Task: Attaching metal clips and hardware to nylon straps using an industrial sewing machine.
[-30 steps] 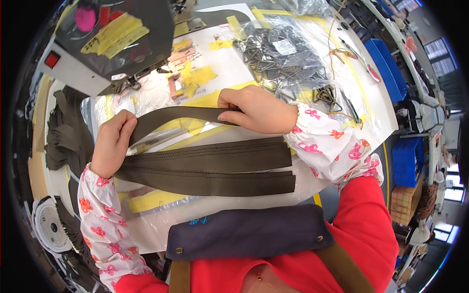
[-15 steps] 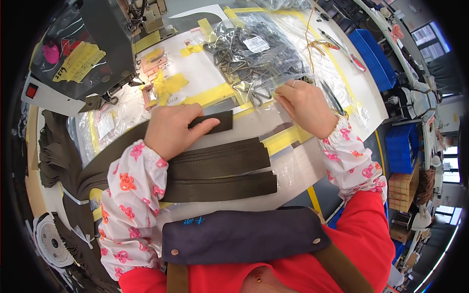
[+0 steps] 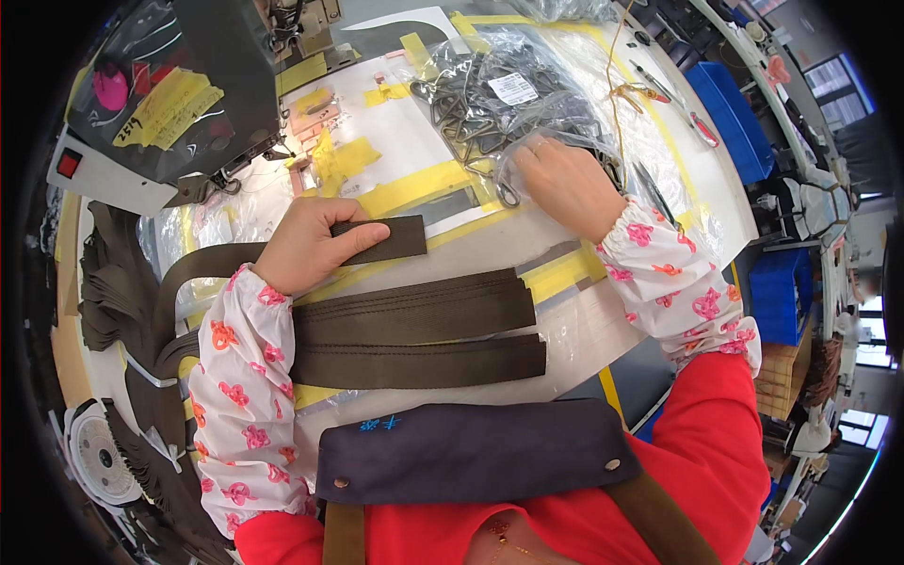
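My left hand (image 3: 320, 243) pinches a dark olive webbing strap (image 3: 407, 236) near its cut end, thumb on top. The strap runs back to the left under my wrist. Below it, stacked olive straps (image 3: 424, 311) lie flat on the table in two rows. My right hand (image 3: 565, 184) is at the lower edge of a clear plastic bag (image 3: 556, 104) full of dark metal triangular rings (image 3: 461, 122). Its fingers are bent down into the plastic, and their tips are hidden. One ring (image 3: 507, 193) lies just left of that hand.
A sewing machine (image 3: 188, 94) stands at the far left, its needle area beside yellow-taped papers (image 3: 348, 160). More webbing (image 3: 118, 282) hangs in folds at the left. Snips (image 3: 650, 193), a red-handled tool (image 3: 702, 130) and a blue bin (image 3: 730, 122) are on the right.
My left hand has drawn back slightly left and down with the strap, lifting it into a curve. My right hand has moved left and up, against the bag of rings.
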Motion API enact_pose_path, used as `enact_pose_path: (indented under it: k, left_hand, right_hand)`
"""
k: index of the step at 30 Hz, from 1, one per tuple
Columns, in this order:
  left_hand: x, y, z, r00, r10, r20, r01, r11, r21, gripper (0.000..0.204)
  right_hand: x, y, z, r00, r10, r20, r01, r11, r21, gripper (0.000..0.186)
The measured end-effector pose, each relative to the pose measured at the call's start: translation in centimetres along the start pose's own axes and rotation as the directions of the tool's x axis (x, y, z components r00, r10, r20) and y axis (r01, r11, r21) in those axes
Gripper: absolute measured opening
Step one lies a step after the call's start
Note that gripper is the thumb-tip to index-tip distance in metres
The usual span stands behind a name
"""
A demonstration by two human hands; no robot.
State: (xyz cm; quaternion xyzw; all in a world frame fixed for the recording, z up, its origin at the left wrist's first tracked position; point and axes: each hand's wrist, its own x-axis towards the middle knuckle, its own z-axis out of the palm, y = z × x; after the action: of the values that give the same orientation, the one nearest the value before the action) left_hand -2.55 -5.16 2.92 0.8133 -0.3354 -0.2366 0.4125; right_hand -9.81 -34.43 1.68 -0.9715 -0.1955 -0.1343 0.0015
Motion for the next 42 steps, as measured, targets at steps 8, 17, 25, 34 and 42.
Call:
enact_pose_path:
  k: [8,17,25,34,42]
  left_hand:
    - [-0.5,-0.6,-0.4,1.0,0.028,0.0,-0.028,0.998,0.059,0.025]
    - [-1.2,-1.5,0.0,0.986,0.102,-0.132,-0.111,0.992,-0.066,0.019]
    - [-2.0,-2.6,-1.0,0.989,0.065,-0.13,-0.073,0.996,-0.055,0.02]
    - [-2.1,-2.2,-0.9,0.987,0.05,-0.151,-0.058,0.997,-0.049,0.02]
    - [-2.0,-2.6,-0.7,0.987,0.064,-0.15,-0.071,0.996,-0.047,0.02]
  right_hand:
    - [-1.0,2.6,-1.5,0.997,-0.073,0.008,0.074,0.994,-0.085,0.016]
    - [1.1,3.4,-1.9,0.97,-0.156,0.189,0.165,0.986,-0.037,0.009]
    - [0.1,3.3,-2.7,0.969,-0.175,0.175,0.167,0.984,0.057,0.01]
    - [1.3,3.1,-3.9,0.872,-0.167,0.461,0.266,0.951,-0.16,0.018]
    - [2.0,2.2,-4.4,0.801,-0.142,0.582,0.287,0.943,-0.166,0.018]
